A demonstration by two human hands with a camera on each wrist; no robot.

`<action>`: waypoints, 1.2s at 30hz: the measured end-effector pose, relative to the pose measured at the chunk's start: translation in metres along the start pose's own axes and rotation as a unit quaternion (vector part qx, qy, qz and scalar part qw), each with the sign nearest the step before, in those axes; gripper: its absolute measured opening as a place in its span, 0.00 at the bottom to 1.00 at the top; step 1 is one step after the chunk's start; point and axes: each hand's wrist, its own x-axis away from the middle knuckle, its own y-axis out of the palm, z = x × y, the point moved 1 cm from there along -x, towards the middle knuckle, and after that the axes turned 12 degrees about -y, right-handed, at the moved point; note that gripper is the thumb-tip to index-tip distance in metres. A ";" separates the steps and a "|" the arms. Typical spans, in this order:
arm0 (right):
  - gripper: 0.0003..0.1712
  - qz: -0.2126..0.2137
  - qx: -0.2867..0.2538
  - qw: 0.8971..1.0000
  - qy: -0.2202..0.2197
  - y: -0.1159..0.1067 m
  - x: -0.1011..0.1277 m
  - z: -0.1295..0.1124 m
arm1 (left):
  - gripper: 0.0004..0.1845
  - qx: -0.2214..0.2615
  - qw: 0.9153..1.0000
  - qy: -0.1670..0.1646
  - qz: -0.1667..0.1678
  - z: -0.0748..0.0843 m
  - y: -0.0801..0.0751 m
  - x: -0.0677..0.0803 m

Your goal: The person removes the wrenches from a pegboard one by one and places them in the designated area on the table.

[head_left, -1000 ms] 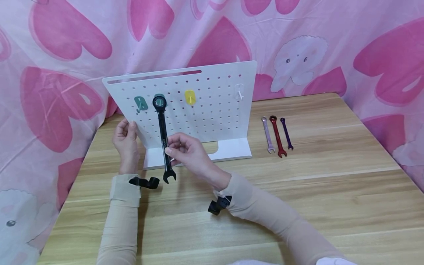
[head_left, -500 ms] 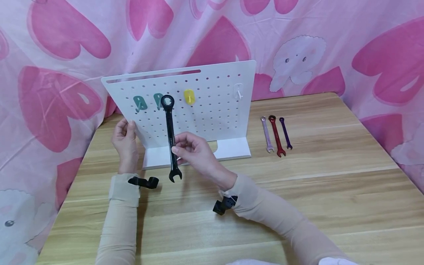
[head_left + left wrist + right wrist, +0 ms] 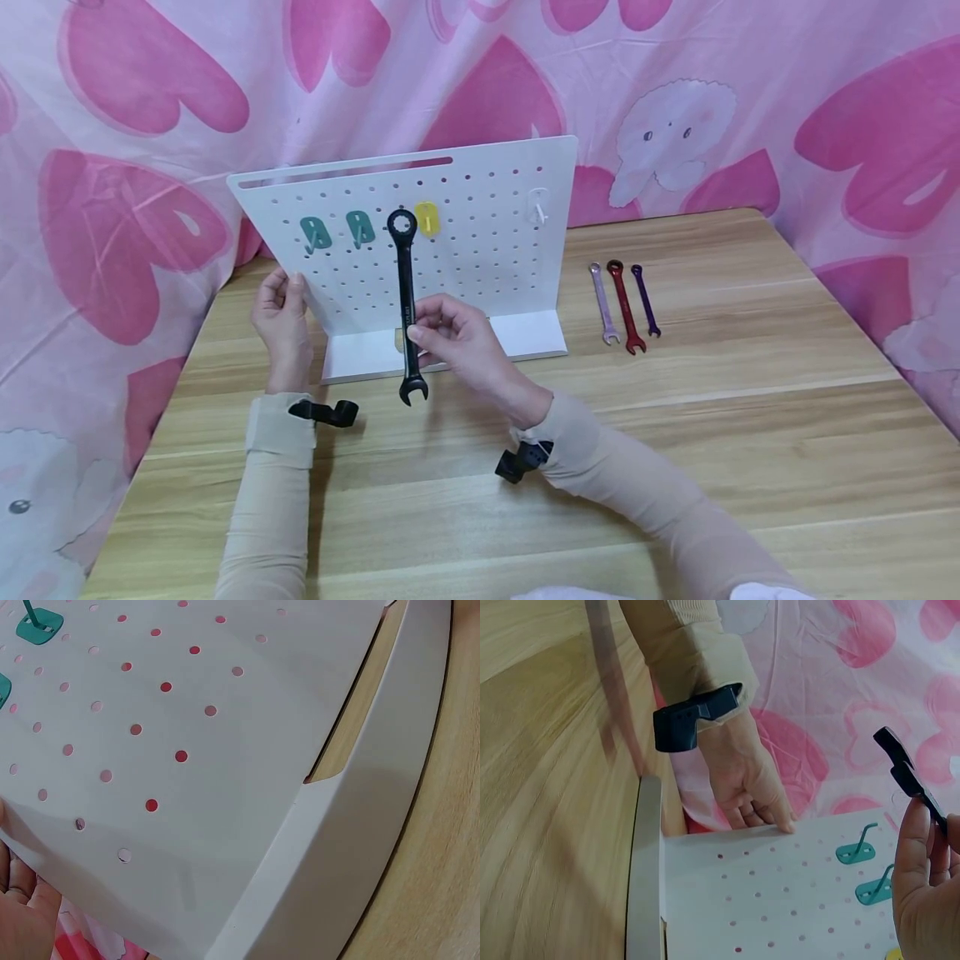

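Your right hand [image 3: 450,337] pinches the black wrench [image 3: 407,304] mid-shaft, holding it nearly upright in front of the pegboard [image 3: 480,250]. Its ring end is up, just left of the yellow hook [image 3: 427,217], its open end down. Your left hand [image 3: 281,321] grips the pegboard's left edge, wrist resting near the worktop [image 3: 675,417].

Pegboard [image 3: 480,250] stands upright just beyond the right-hand fingers [image 3: 431,321], blocking any pass straight ahead; its face carries two green hooks [image 3: 337,232] up and left of them, a yellow hook [image 3: 427,218] right above, a white hook [image 3: 538,206] up and right. The board's left edge is taken by the left hand [image 3: 281,321]. Right of the fingers the tabletop [image 3: 750,433] lies bare as far as three small wrenches [image 3: 626,304], well apart; bare wood nearer the body too.
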 end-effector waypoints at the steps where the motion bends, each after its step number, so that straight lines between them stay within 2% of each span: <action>1: 0.11 0.003 -0.001 1.000 0.000 -0.002 0.000 -0.001 | 0.14 0.001 1.000 -0.001 -0.001 0.000 0.000 0.000; 16: 0.12 0.042 0.001 0.999 -0.013 -0.039 0.008 -0.010 | 0.14 0.001 1.000 -0.002 0.001 0.002 0.000 0.000; 24: 0.09 0.060 0.013 0.998 -0.022 -0.056 0.013 -0.016 | 0.14 0.004 1.000 -0.004 -0.001 0.002 0.000 0.001; 36: 0.13 0.087 0.030 0.995 -0.025 -0.086 0.022 -0.024 | 0.13 0.001 1.000 0.000 0.003 0.001 0.001 0.000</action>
